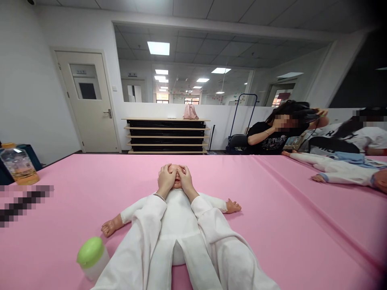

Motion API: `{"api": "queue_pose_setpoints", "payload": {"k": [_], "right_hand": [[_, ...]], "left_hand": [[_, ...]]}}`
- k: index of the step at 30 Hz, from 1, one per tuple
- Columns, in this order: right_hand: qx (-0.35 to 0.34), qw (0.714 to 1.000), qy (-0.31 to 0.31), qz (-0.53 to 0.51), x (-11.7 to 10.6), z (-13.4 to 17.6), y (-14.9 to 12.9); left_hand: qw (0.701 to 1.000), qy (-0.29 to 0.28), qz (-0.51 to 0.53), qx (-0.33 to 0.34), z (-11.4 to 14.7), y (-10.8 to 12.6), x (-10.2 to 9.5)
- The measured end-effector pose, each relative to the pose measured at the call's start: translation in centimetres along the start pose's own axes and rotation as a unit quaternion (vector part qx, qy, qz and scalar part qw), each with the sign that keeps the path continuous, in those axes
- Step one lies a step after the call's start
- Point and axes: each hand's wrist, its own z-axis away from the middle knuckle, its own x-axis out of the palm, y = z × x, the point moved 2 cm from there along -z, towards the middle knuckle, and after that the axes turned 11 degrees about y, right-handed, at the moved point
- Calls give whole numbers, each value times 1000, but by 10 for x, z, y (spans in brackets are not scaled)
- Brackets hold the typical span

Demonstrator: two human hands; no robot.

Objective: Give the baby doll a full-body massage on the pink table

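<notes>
On its back in front of me lies a baby doll (179, 219) in a white outfit, head away from me and arms spread wide. My left hand (166, 179), with a beaded bracelet at its wrist, cups one side of the doll's head (174, 168). Around the other side curves my right hand (186, 179). Both thumbs rest on the middle of the doll's face, and the fingers wrap the sides of the head. Its mouth shows between my wrists; much of the face is covered. My white sleeves hide parts of the doll's arms and sides.
A pink sheet (287, 233) covers the table. Near my left forearm stands a white jar with a green lid (91, 254). A bottle (21, 166) is at the left edge. Another doll (338, 167) lies at right, near a seated person in black (266, 135).
</notes>
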Motion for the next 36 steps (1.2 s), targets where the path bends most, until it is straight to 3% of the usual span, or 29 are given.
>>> {"api": "queue_pose_setpoints", "payload": {"k": [9, 16, 27, 36], "right_hand": [[38, 999, 19, 3, 2, -4, 6], [9, 1000, 4, -2, -1, 4, -2], [40, 999, 24, -1, 5, -5, 5], [8, 1000, 9, -2, 3, 4, -3]], "left_hand": [[1000, 14, 9, -24, -3, -7, 3], [1000, 5, 3, -5, 1, -1, -1], [999, 19, 17, -28, -7, -11, 5], [1000, 16, 24, -8, -3, -10, 2]]}}
